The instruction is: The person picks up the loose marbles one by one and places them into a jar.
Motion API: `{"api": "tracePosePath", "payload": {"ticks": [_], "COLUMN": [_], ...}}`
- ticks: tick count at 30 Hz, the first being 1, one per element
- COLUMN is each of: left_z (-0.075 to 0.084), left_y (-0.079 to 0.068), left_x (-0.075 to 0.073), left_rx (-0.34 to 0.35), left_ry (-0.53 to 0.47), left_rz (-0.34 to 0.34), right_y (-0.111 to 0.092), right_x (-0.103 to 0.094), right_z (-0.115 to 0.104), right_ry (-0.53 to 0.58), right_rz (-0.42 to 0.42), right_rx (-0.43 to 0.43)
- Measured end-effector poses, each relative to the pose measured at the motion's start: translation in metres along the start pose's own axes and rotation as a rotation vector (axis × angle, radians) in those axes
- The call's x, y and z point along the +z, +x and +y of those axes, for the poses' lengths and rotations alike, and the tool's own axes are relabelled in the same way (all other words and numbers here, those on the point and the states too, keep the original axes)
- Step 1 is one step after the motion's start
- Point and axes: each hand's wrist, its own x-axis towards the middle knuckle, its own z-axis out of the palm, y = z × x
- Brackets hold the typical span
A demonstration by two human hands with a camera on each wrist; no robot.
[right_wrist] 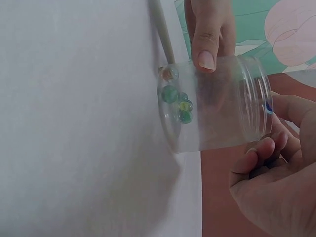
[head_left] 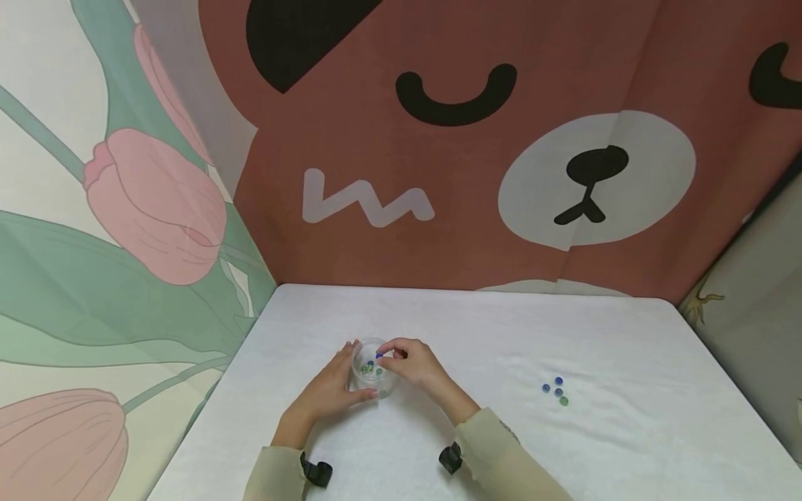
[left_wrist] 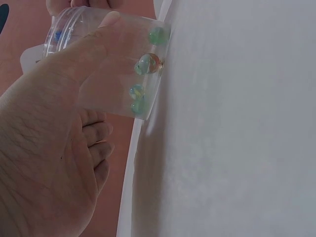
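A clear plastic jar (head_left: pixel 383 387) without a lid stands on the white-covered table, left of the middle. My left hand (head_left: pixel 326 395) grips its side, thumb (left_wrist: pixel 94 47) along the near wall and fingers round the far side. At the jar's open mouth my right hand (head_left: pixel 422 369) pinches a blue marble (right_wrist: pixel 269 107) between thumb and forefinger, with the other fingers curled beside the rim. Several marbles lie on the jar's bottom, among them a green marble (right_wrist: pixel 170 94) and a clear one with an orange swirl (left_wrist: pixel 148 64).
To the right on the white cloth (head_left: pixel 476 327) lies a loose group of marbles: several blue ones, such as this blue marble (head_left: pixel 546 388), and a green marble (head_left: pixel 564 401). A brown bear-print curtain (head_left: pixel 464 257) hangs behind the table, a tulip-print curtain (head_left: pixel 156 209) at the left.
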Motion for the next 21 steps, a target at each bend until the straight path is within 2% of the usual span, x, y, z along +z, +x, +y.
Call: {"api": "tracePosePath", "payload": {"ticks": [11, 21], "left_z": [-0.0013, -0.0016], "left_y": [0.0006, 0.0005], "left_x": [0.0005, 0.0014], "left_rx": [0.015, -0.011], "left_ry": [-0.004, -0.017], "left_rz": [0.007, 0.001], "right_y": [0.001, 0.0005], "right_x": [-0.0001, 0.0005], "right_z": [0.0019, 0.0035], "right_ry": [0.008, 0.024], "right_rz": [0.0, -0.022], "right_rx": [-0.015, 0.01]}}
